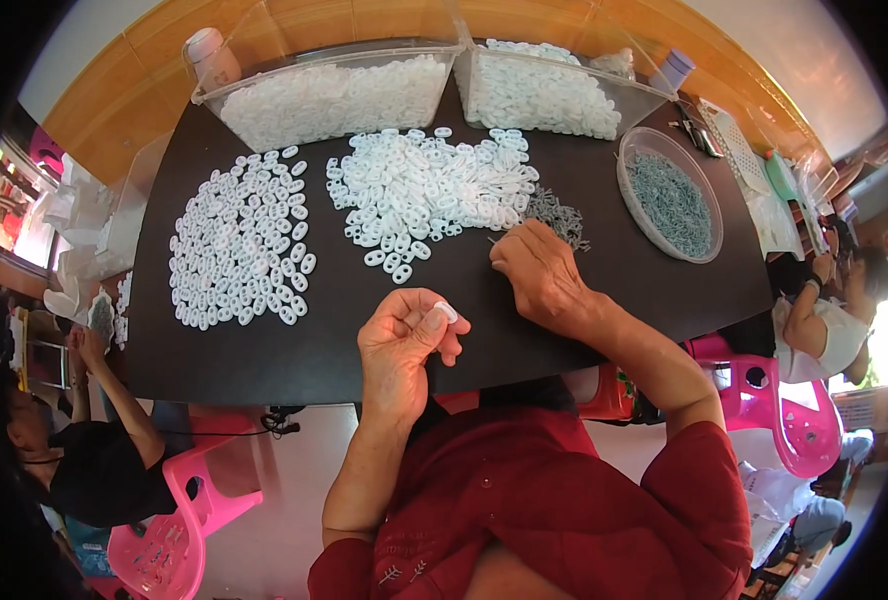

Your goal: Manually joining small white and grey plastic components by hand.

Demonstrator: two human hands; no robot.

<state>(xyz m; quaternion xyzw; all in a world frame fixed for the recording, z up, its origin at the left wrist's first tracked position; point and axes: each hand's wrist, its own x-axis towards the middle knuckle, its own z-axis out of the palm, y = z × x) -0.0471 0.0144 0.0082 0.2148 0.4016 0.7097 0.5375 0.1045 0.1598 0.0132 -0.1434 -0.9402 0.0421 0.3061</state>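
My left hand [400,340] is closed, pinching a small white oval plastic piece [446,312] between thumb and forefinger above the table's near side. To its right, my right hand [544,270] is bent down with its fingers drawn together, beside a small heap of grey screw-like metal pieces [564,222]. A thin sliver shows at its fingertips, too small to make out. Beyond both hands lies a large heap of white oval pieces with two holes [414,185]. More such pieces are spread in a single layer on the left [239,240].
Two clear bins of white pieces [334,105] [539,95] line the dark table's [444,270] back. A round clear tray of grey metal pieces [669,200] sits at right. Bottles [212,58] [672,70] stand behind. People sit at both sides, near pink chairs [189,520] [799,425].
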